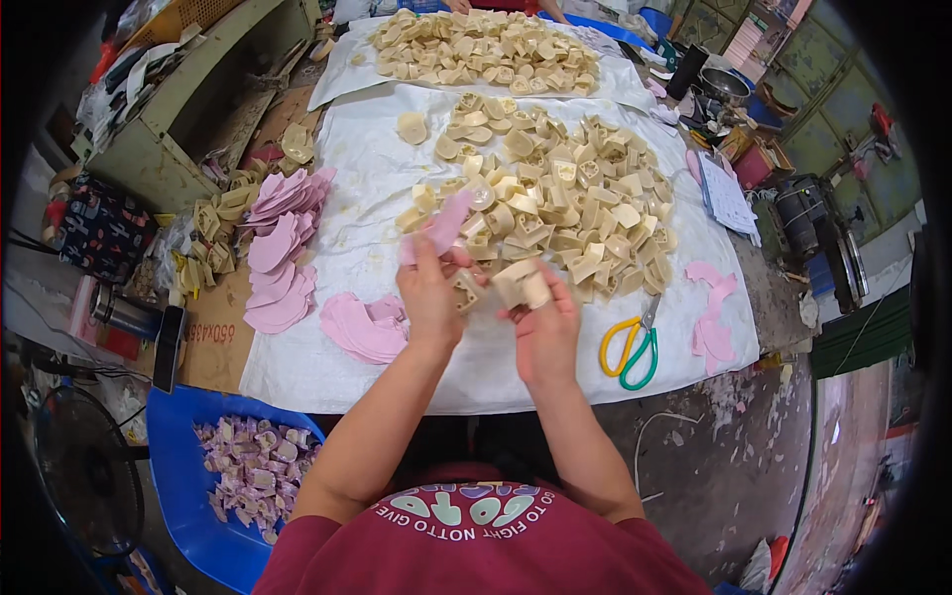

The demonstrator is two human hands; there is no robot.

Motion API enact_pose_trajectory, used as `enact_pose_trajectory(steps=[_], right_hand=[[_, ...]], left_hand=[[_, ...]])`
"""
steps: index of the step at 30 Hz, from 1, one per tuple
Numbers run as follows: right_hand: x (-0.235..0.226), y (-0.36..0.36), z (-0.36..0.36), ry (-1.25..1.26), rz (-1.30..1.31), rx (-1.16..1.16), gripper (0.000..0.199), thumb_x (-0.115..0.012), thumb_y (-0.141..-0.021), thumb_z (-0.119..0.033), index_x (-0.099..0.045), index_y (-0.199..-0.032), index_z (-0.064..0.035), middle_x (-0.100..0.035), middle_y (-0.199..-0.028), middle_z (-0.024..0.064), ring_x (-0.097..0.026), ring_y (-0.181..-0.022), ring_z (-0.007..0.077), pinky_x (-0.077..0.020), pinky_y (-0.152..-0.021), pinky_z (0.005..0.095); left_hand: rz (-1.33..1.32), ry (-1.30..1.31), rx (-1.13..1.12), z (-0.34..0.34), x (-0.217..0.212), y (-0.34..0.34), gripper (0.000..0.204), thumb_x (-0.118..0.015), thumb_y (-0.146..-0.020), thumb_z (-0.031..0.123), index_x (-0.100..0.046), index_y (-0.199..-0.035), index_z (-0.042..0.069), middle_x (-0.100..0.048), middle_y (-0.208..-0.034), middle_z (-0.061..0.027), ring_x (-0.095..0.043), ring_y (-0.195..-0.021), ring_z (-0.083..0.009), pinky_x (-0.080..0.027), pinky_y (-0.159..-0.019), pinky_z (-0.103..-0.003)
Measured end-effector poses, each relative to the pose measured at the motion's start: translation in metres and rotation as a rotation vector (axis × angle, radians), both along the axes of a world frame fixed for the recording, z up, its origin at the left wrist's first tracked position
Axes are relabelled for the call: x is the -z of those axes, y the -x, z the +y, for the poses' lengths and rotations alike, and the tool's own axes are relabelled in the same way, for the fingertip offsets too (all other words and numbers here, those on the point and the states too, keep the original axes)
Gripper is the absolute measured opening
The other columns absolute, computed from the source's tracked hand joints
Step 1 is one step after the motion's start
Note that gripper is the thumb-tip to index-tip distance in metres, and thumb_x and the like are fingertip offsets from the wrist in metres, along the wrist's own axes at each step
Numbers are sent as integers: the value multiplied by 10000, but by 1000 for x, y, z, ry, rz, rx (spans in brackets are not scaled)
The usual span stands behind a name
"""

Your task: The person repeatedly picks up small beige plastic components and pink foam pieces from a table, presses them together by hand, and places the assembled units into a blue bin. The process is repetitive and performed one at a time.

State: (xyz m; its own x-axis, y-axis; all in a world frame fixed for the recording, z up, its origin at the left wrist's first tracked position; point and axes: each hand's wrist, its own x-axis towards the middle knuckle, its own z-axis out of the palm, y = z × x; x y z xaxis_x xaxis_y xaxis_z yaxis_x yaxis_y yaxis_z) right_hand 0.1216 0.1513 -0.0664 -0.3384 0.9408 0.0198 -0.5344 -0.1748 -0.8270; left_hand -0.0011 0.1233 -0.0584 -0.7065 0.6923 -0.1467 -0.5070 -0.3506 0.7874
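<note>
My left hand (pixel 432 302) is closed on a soft pink cut-out (pixel 448 226) that sticks up past its fingers. Beside those fingers is a cream moulded piece (pixel 464 294); whether the hand grips it too is unclear. My right hand (pixel 548 332) pinches another cream moulded piece (pixel 523 285), curved and hollow-looking, slightly blurred. Both hands are close together over the white sheet (pixel 476 372), in front of a big heap of similar cream pieces (pixel 585 198). Scissors (pixel 635 347) with one yellow and one green handle lie right of my right hand.
Pink cut-outs lie in a stack (pixel 281 263) and a fanned pile (pixel 364 327) at left, with pink scraps (pixel 712 317) at right. A blue tub (pixel 178 496) below holds pink-and-cream pieces. Across the table is another heap (pixel 486 55), with a person's hands beyond.
</note>
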Motion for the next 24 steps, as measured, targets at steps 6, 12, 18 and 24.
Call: enact_pose_trajectory(steps=[6,12,18,24], right_hand=[[-16,2,38,-1029,-892,308,527,-582,-797,20,-496,-1313,-39,-476,-1348,193,-440,-1276,318,-367,-1044,425],[-26,0,-3,-1400,-896,-101,572,-587,-693,19,-571,-1254,-90,-409,-1428,148,-271,-1384,381,-236,-1112,516],[-54,-4,-23,-1416,-807,-316,381,-638,-659,-16,-617,-1039,-44,-613,-1155,120,-546,-1152,316,-395,-1004,473],[-52,-13,-42,-1099,-523,-494,360,-697,-630,26,-604,-975,-21,-637,-1078,152,-626,-994,320,-512,-831,391]], left_hand=[[-298,-40,172,-18,-10,18,480,-326,-1022,425,-502,-1119,-12,-590,-856,-118,-631,-651,-252,-556,-629,-398],[-427,-23,382,-41,-7,19,519,-297,-1025,423,-446,-1277,-6,-587,-1152,-165,-628,-978,-299,-519,-873,-439],[-404,-93,408,-68,-15,13,473,-363,-1021,373,-441,-1337,30,-546,-1271,-140,-548,-1163,-244,-482,-947,-399],[-395,-123,301,-88,-25,15,418,-491,-987,289,-477,-1298,11,-532,-1297,-183,-590,-1122,-277,-482,-981,-421]])
